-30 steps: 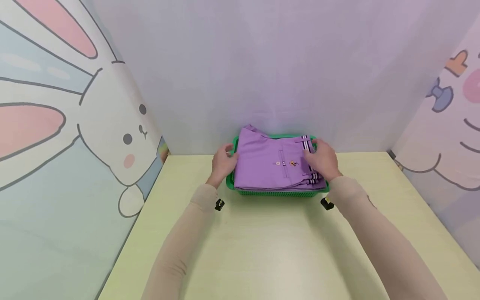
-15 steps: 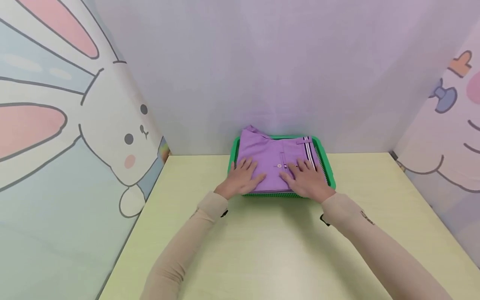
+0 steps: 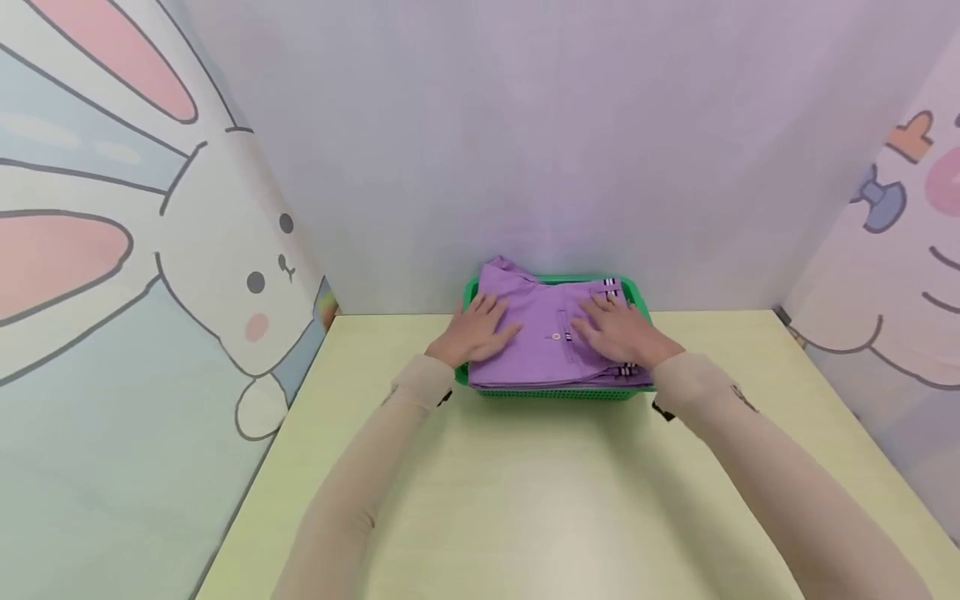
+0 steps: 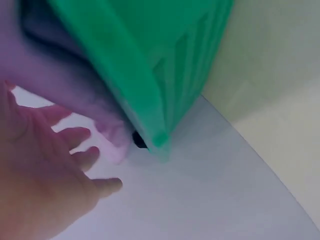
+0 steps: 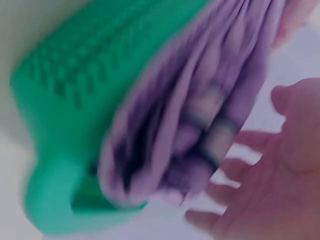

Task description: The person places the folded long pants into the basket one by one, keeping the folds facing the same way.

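Observation:
Folded purple trousers (image 3: 536,333), with a small button and striped trim, lie in a green plastic basket (image 3: 555,394). One corner of the cloth stands up at the back left, over the rim. My left hand (image 3: 472,331) is spread over the left part of the trousers. Over their right part, near the striped trim, is my right hand (image 3: 622,331), fingers stretched out. In the left wrist view, the fingers (image 4: 80,137) show close to the purple cloth (image 4: 60,85). The right wrist view is blurred; layered folds (image 5: 200,115) hang at the basket's edge beside the right hand's fingers.
The basket stands at the back of a pale yellow table (image 3: 540,500), close to a plain light wall cloth (image 3: 540,150). Printed cartoon panels flank the table, with a rabbit (image 3: 225,275) on the left.
My hands went from the basket's two sides onto the top of the trousers, then slid a little farther back and outward. The basket's front right corner has shifted slightly left since half a second ago.

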### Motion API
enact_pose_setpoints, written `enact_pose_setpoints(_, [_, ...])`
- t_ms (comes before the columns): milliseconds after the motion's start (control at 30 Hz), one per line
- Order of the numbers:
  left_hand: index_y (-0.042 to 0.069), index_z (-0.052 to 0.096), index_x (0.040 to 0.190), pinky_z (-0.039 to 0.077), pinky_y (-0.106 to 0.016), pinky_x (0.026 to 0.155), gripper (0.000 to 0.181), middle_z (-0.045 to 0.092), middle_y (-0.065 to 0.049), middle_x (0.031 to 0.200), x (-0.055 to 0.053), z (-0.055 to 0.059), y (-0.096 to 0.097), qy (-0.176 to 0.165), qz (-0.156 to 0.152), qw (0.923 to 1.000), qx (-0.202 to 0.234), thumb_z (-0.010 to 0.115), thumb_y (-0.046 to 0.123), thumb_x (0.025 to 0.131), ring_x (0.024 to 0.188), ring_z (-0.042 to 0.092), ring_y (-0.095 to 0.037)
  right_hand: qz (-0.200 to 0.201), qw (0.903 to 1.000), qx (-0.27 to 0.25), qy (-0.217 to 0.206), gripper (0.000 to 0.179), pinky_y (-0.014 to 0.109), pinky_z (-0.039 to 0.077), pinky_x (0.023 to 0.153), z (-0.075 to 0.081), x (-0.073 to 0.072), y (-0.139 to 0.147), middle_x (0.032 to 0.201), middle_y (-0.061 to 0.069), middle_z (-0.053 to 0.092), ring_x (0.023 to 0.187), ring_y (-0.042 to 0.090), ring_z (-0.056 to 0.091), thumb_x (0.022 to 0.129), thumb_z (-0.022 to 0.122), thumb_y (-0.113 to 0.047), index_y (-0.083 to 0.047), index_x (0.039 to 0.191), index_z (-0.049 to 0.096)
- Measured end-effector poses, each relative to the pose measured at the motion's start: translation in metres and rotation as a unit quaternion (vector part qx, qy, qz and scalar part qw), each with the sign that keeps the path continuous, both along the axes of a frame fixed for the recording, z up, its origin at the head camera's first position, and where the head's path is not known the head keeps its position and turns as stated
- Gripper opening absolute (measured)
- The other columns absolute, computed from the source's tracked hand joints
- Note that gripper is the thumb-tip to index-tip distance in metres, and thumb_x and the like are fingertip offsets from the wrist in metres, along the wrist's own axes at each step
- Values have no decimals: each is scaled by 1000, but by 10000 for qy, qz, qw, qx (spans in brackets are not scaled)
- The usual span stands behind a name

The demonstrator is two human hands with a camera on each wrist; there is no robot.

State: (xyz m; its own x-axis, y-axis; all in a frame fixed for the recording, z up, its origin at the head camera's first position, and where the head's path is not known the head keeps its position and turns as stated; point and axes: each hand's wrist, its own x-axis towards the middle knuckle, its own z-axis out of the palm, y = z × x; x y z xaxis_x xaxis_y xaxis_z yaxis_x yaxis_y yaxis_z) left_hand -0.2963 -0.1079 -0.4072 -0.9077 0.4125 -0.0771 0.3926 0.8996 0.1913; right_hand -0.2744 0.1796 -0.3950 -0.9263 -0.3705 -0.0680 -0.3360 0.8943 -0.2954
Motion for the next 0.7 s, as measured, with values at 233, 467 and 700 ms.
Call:
enact_pose_setpoints(233, [12,19,172,10,-63,134,76,8,-12,181,-27,-10,8,-385,2,9993,10,27,59,112,169,5,-31,-126,9997,157,-98,78,77,-3,127,-26,-34,33,177,25,11,164,52,0,113,30,-56,-2,169,23])
enact_pose_setpoints(467, [4,13,171,14,-62,134,82,13,-16,180,-32,-15,-2,-600,597,9963,158,28,59,112,168,10,-36,-430,9982,134,-397,88,76,-4,127,-35,-31,44,176,29,3,163,53,-2,112,24,-62,4,168,9])
enact_pose_setpoints(700, [5,15,171,12,-64,133,82,14,-18,179,-34,-17,-13,-652,677,9941,549,26,60,111,167,10,-39,-742,9958,-224,-494,92,79,-3,125,-26,-26,47,175,32,0,161,56,-3,111,22,-63,8,167,8])
